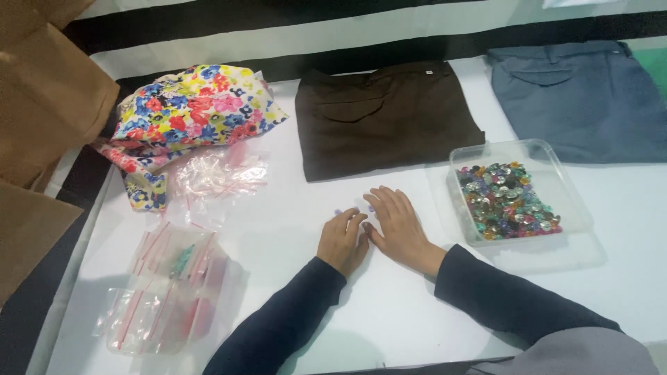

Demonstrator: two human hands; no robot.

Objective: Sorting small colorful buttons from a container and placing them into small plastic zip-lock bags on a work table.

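Two bare hands lie close together on the white table, thumbs nearly touching at the middle of the view. The left hand rests knuckles up with its fingers curled loosely under, and the right hand lies flat, palm down, fingers gently spread and pointing toward twelve o'clock. Neither hand grips anything. Just past the fingertips, at about eleven o'clock from the right hand, a few tiny pale blue beads sit on the cloth, too small to make out clearly; the left fingertips are just beside them. Both forearms wear dark navy sleeves.

At three o'clock from the hands stands a clear plastic tray holding a heap of mixed colourful buttons. At twelve o'clock lies a folded pair of brown trousers, and at two o'clock, beyond the tray, a folded pair of grey-blue trousers. At ten o'clock a floral cloth in red, blue and yellow is bunched up, with crumpled clear plastic bags against its near edge. At eight o'clock lies a stack of small zip bags with red seal strips, one holding something small and green. Brown fabric fills the far nine o'clock edge.
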